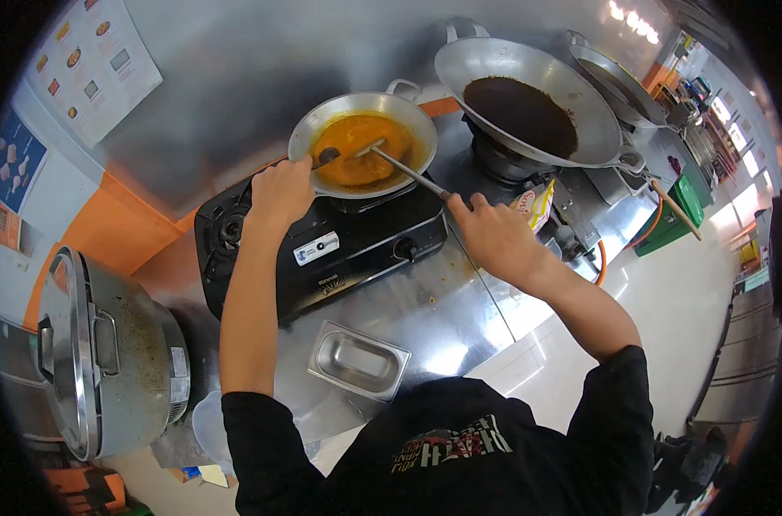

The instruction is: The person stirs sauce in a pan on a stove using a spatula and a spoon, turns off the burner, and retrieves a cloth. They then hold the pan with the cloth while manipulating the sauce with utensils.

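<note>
A small metal wok [301,129] holds an orange-yellow sauce [357,129] above a black portable gas stove [348,258]. My right hand [490,232] is closed around the long metal handle of a cooking utensil [412,176], whose head dips into the sauce and is mostly covered. At the wok's left rim, my left hand [283,193] is closed on a thin utensil [357,154] reaching across the sauce; its exact kind is unclear. Close to that hand, a small dark round shape [328,156] shows in the sauce. In front of the stove lies a rectangular steel pan [361,357].
A larger wok [460,64] with dark brown contents stands back right, another pan [623,86] beyond it. A yellow-white packet [537,205] lies near my right hand. At left stands a big lidded pot [133,344]. A green bin [673,215] and wooden stick [677,209] are right.
</note>
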Action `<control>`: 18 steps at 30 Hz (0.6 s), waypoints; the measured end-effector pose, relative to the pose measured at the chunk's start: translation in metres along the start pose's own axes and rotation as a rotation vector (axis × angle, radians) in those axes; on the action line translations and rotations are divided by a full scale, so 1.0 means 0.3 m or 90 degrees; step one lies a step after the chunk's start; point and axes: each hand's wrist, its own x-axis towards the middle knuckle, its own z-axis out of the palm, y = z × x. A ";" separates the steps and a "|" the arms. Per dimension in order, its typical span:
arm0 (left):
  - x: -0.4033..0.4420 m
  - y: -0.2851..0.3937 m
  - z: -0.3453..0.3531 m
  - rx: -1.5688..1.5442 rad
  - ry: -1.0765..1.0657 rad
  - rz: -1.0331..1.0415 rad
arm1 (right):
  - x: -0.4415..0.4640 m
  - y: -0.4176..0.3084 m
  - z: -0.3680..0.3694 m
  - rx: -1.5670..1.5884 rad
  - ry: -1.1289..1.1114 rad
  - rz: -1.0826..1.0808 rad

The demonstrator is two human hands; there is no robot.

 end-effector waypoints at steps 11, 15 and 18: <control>-0.010 -0.021 0.008 0.014 0.050 -0.023 | 0.081 0.154 0.052 0.351 0.077 0.032; -0.016 -0.023 0.001 0.008 0.076 -0.012 | 0.070 0.198 -0.135 0.585 -0.169 0.256; -0.015 -0.027 -0.007 0.002 0.033 -0.030 | 0.082 0.264 -0.080 0.659 -0.197 0.241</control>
